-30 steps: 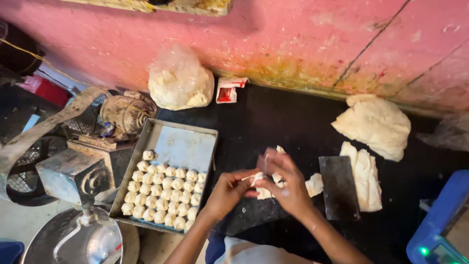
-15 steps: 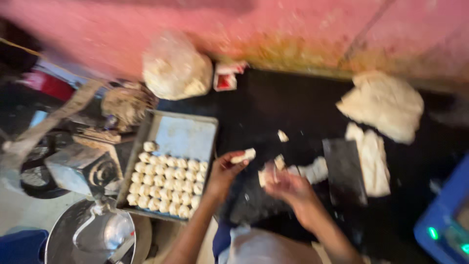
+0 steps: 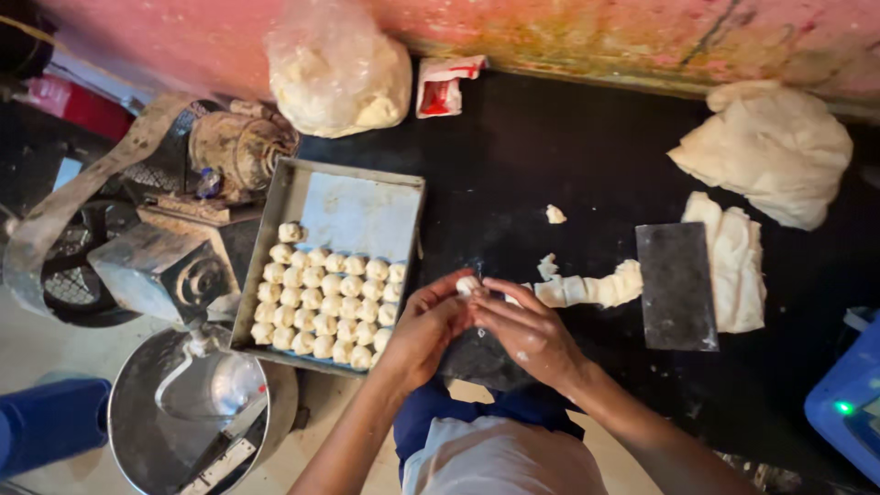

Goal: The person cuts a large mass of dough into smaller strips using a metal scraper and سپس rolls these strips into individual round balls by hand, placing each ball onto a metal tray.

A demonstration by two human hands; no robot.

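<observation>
Leftmost: grey rectangular metal tray (image 3: 357, 215), rows of pale dough balls (image 3: 330, 307). Centre: left hand (image 3: 426, 330) and right hand (image 3: 527, 330), both pinched around small white dough piece (image 3: 468, 285) above black worktop (image 3: 550, 147). Likely soft, light, sticky, easily squashed; best held by fingertips, gently.

Small bakery: dough tray (image 3: 275, 215), mixer bowl (image 3: 137, 412)

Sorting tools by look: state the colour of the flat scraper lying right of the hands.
Dark grey metal scraper, dusted with flour; head view.
</observation>
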